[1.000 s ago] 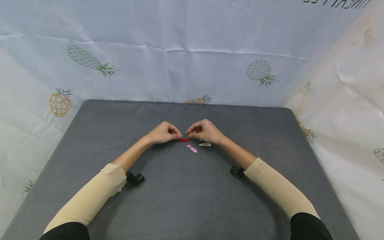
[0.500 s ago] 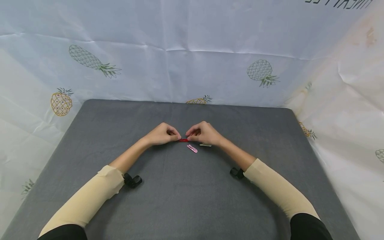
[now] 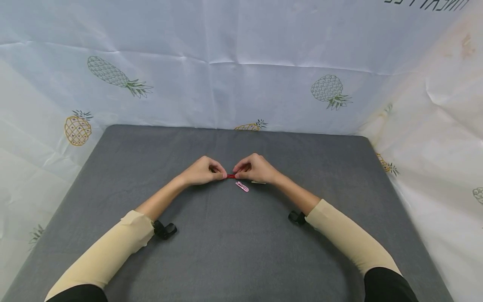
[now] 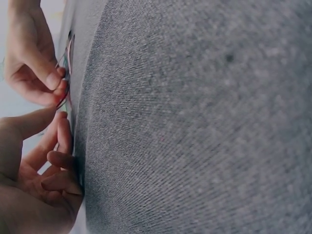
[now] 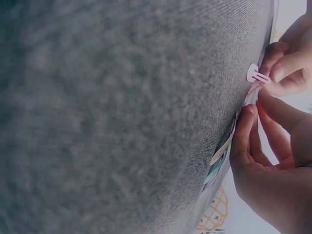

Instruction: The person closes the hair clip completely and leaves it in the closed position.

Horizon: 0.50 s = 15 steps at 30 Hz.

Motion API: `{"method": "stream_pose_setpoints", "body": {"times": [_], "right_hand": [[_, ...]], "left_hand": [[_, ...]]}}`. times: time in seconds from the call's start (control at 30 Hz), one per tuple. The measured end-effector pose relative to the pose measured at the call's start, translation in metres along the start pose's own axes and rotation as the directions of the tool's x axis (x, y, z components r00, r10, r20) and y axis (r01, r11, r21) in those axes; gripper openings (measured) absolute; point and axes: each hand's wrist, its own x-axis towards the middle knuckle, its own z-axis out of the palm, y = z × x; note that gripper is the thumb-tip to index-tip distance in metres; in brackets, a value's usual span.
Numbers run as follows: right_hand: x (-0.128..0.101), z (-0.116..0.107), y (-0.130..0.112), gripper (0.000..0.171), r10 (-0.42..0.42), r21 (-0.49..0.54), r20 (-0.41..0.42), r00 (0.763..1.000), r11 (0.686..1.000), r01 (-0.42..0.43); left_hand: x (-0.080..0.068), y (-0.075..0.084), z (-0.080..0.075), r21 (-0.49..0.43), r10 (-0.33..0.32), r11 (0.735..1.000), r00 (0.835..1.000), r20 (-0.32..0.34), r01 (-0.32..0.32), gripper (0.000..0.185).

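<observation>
A red snap hair clip spans the small gap between my two hands near the middle of the table. My left hand pinches its left end between thumb and index finger. At the other end, the thumb and fingertips of my right hand pinch it too, covering that tip. Just in front lies a pink hair clip, flat and slanted. A cream hair clip shows partly beneath the right hand. Beside it, the right wrist view reveals a teal hair clip, which the hand hides from the head view.
The grey cloth-covered table stretches out on all sides of the hands. Behind it hangs a pale curtain printed with pineapples. A black strap hangs at the left wrist and a black strap at the right.
My right hand has come down and slightly left onto the red clip's right end. My left hand has shifted slightly left and down. Less of the red and cream clips shows now.
</observation>
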Motion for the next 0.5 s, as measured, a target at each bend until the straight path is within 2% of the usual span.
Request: {"method": "stream_pose_setpoints", "body": {"times": [0.27, 0.5], "right_hand": [[0.0008, 0.0004, -0.0013, 0.012, 0.005, -0.014, 0.002, 1.000, 1.000, -0.005], [0.0034, 0.0026, -0.0043, 0.012, 0.021, -0.050, 0.015, 1.000, 0.999, -0.021]], "left_hand": [[0.0004, 0.0013, 0.0026, 0.019, -0.002, 1.000, 1.000, -0.019, 0.002, 0.016], [0.0024, 0.0013, 0.0051, 0.027, -0.031, 0.999, 0.999, -0.030, 0.032, 0.015]]}}
